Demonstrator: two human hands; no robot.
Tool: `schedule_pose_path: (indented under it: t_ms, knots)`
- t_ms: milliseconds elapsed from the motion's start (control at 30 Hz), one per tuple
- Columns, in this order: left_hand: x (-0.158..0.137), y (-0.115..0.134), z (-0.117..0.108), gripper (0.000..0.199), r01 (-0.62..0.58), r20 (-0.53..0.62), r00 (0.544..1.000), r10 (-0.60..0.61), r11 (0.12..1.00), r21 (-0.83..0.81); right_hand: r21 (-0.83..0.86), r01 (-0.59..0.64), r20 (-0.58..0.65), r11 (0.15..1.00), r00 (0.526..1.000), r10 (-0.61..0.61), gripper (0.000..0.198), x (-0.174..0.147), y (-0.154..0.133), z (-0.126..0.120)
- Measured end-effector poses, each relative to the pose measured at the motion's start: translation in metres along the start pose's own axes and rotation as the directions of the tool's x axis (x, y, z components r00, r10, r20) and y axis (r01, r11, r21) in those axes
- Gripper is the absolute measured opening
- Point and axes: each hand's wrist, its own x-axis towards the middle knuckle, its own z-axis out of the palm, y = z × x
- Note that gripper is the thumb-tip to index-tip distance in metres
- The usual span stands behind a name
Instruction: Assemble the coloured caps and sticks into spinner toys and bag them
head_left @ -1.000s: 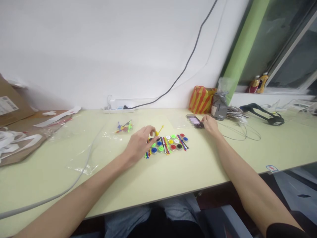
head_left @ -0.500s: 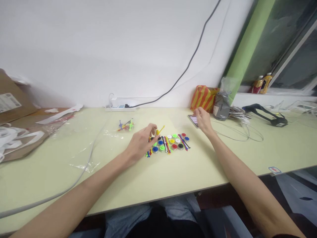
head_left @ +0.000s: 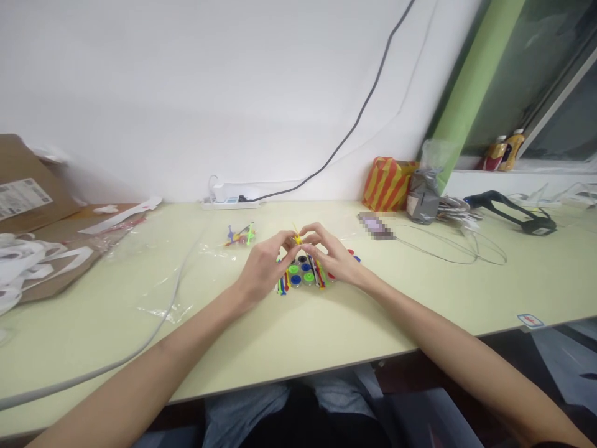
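The left hand (head_left: 263, 267) and right hand (head_left: 336, 255) meet, fingertips narrowed on a small yellow piece (head_left: 298, 239) between them; a light, steady pinch should serve best, keeping palms off the coloured discs (head_left: 296, 280) beneath.

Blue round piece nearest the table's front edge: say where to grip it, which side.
Pinch the blue round piece by its rim, probably from the front: that side faces the tabletop, while coloured sticks crowd its left and a green round piece its right.
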Motion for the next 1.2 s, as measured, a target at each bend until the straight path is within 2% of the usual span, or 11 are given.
schedule_pose_path:
  t_ms: [167,333,433,633,733,800,867,967,1033,1100,1200]
  knots:
    - [-0.001,0.000,0.002,0.019,-0.037,0.076,0.996,0.036,0.999,0.019,-0.063,0.029,-0.029,0.998,0.999,-0.031,0.022,0.000,-0.008,-0.001]
    - [-0.002,0.001,0.001,0.015,-0.081,0.158,0.984,0.076,0.996,0.028,0.010,0.035,0.053,0.999,0.998,-0.036,0.025,0.000,-0.010,0.000]
    - [-0.001,0.003,0.000,0.016,-0.093,0.182,0.980,0.081,0.994,0.058,0.092,0.016,0.091,0.996,0.996,-0.025,0.028,0.000,-0.014,-0.002]
    - [-0.004,0.013,0.002,0.017,-0.071,0.277,0.959,0.060,0.997,0.031,0.326,-0.088,0.275,0.941,0.961,-0.005,0.031,0.002,-0.017,-0.016]
    - [-0.004,0.015,-0.001,0.016,-0.092,0.224,0.971,0.078,0.994,0.055,0.325,-0.052,0.183,0.944,0.983,-0.009,0.030,0.005,-0.011,-0.033]
    - [-0.002,0.013,-0.005,0.015,-0.079,0.171,0.983,0.065,0.994,0.078,0.192,-0.041,0.061,0.980,0.998,0.030,0.029,0.006,-0.004,-0.047]
    - [-0.001,0.009,-0.008,0.014,-0.068,0.137,0.989,0.055,0.993,0.094,-0.087,-0.086,-0.085,0.992,0.993,0.079,0.031,0.007,0.004,-0.060]
    - [-0.001,0.004,-0.007,0.014,-0.060,0.147,0.988,0.044,0.993,0.105,-0.507,-0.247,-0.235,0.826,0.961,0.144,0.035,0.006,0.015,-0.074]
    - [-0.001,0.002,-0.004,0.014,-0.047,0.177,0.984,0.027,0.993,0.104,-0.639,-0.321,-0.221,0.699,0.947,0.233,0.036,0.004,0.020,-0.079]
    - [-0.002,0.002,-0.002,0.015,-0.044,0.204,0.979,0.022,0.993,0.107,-0.703,-0.354,-0.153,0.617,0.923,0.354,0.035,0.003,0.021,-0.079]
    - [-0.002,0.002,-0.002,0.016,-0.057,0.228,0.973,0.030,0.992,0.112,-0.779,-0.370,-0.077,0.507,0.858,0.508,0.032,0.003,0.022,-0.077]
